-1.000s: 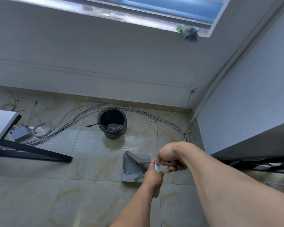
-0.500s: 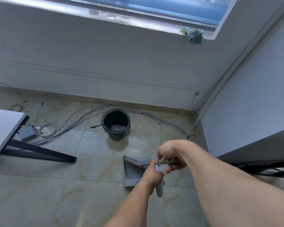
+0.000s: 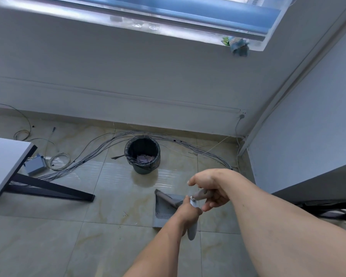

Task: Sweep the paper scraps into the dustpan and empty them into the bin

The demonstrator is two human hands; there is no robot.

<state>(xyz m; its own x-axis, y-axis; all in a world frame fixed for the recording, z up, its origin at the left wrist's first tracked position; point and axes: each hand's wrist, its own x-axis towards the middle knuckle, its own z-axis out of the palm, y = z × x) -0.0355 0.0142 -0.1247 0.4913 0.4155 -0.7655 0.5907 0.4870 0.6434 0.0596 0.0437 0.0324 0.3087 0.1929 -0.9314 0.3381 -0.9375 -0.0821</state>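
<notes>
A black-lined bin (image 3: 142, 154) stands on the tiled floor near the wall, with paper scraps (image 3: 143, 158) in its bottom. Just in front of it, the grey dustpan (image 3: 163, 209) rests on the floor with the taupe broom head (image 3: 166, 197) lying in it. My right hand (image 3: 210, 188) pinches the top of the taupe broom handle (image 3: 202, 195), its lower fingers spread a little. My left hand (image 3: 190, 211) is wrapped around the grey dustpan handle (image 3: 192, 230), directly below the right hand. I see no scraps on the floor.
A white table (image 3: 2, 162) with a black slanted leg (image 3: 48, 188) stands at the left. A bundle of grey cables (image 3: 92, 150) curves behind the bin, beside a small grey box (image 3: 35, 164). Dark furniture (image 3: 312, 188) lines the right wall.
My head has tilted, so the bin and floor sit lower in view. Both hands stay on the handles near the dustpan. The right hand's lower fingers have loosened slightly.
</notes>
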